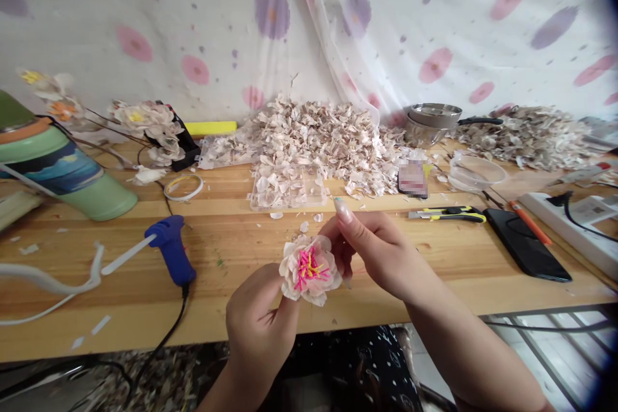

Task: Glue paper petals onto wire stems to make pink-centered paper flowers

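Observation:
A handmade flower [309,270] with pale, shell-like petals and a pink and yellow centre faces up, just above the front of the wooden table. My left hand [263,315] is closed around its underside; the stem or base is hidden behind the fingers and petals. Close on the flower's right side is my right hand [376,251], thumb raised and fingers curled in. What its fingertips pinch, if anything, is hidden. Behind the hands, a clear divided box [290,201] holds loose petals, and a large petal pile [318,135] rises beyond it.
To the left lie a blue glue gun [172,251], a tape roll [183,188] and a green tumbler [72,167]. A utility knife [447,214], black phone [526,244] and white power strip [574,225] are at right. Finished flowers [149,125] stand back left.

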Motion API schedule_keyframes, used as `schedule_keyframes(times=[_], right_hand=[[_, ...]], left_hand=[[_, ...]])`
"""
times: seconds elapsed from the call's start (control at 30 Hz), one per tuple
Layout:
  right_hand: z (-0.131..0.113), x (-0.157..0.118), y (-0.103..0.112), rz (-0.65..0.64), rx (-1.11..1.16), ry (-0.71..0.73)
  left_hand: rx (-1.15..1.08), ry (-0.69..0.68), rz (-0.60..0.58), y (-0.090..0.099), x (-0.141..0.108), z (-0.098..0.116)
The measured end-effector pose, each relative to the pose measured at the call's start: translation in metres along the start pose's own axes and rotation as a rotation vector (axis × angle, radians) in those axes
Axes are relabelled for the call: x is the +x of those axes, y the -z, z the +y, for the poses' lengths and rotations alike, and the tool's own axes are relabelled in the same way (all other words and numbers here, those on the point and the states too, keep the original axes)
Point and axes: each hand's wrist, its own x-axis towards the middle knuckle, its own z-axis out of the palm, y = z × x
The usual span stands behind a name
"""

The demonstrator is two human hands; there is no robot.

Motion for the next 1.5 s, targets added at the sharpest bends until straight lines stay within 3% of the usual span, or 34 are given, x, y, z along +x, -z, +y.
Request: schedule_keyframes(times=[0.23,1.5], right_hand=[[0.0017,0.0002,0.0,0.002,0.065,-0.012],[-0.001,-0.0044,-0.0005,0.063,0.032,-0.014]], left_hand=[[-0.006,0.06,0.028,-0.0029,-0.0014,0.0016],[-0.037,0.018,0.021,-0.0035,-0.0017,-0.0002]])
